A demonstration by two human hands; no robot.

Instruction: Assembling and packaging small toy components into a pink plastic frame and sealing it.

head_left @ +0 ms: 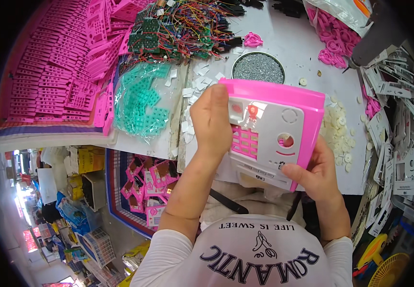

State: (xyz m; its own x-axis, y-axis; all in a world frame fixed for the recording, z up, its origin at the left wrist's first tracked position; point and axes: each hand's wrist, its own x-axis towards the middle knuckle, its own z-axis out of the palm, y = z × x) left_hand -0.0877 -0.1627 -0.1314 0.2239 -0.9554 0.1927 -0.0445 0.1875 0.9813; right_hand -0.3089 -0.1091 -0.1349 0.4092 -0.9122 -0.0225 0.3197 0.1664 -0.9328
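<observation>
Both my hands hold up a pink toy housing (316, 117) with a white face panel, tilted over the table's near edge. Its face has a grid of pink-edged keypad openings, a round hole and a slot. My left hand (212, 119) is closed on the upper left edge, thumb along the side. My right hand (318, 167) grips the lower right corner, its thumb pressed on the white face and its fingers behind, partly hidden. Just beyond the housing sits a round dish of small metal screws (258, 67).
Pink plastic panels (49, 76) fill a crate at left, beside bagged teal keypads (145, 105) and wired circuit boards (147, 36). White round parts (338, 129) lie at right, near stacked white panels (403, 167). A dark power screwdriver (379, 40) hangs far right. Assembled pink panels (154, 215) lie in a low crate.
</observation>
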